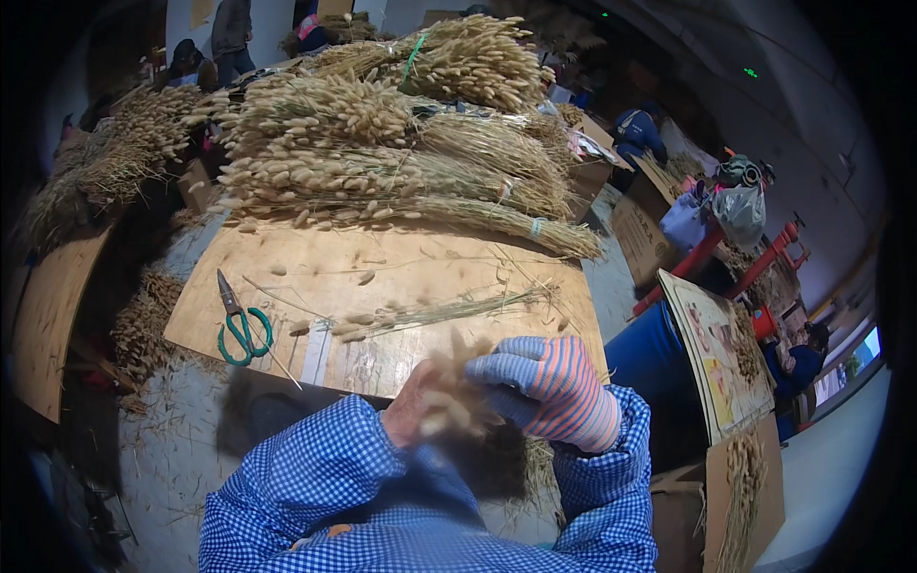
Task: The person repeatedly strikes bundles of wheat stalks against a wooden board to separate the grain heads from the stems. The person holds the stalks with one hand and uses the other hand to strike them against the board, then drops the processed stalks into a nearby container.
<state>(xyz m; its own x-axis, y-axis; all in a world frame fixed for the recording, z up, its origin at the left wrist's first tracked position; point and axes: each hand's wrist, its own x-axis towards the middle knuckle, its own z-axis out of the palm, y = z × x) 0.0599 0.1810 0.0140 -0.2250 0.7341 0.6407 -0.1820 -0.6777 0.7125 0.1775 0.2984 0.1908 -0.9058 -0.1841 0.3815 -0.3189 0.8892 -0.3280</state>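
Note:
My left hand (413, 403), ungloved, is closed around a small bunch of fluffy dried bunny-tail grass heads (455, 401) close to my body, just off the near edge of the wooden table (372, 247). At the right side of the bunch is my right hand (541, 390), in a striped knit glove, its fingers bent against the heads; whether it grips any is blurred. On the table beyond lies a thin row of loose stems (444, 311) with a few heads. Scissors with green handles (240, 322) rest at the left.
Tied bundles of dried grass (322, 172) are piled across the table's far side. A blue barrel (648, 351) and a leaning board (709, 351) stand at the right. Another table (57, 308) with grass is at left. Several people are farther back, including one in blue (637, 132).

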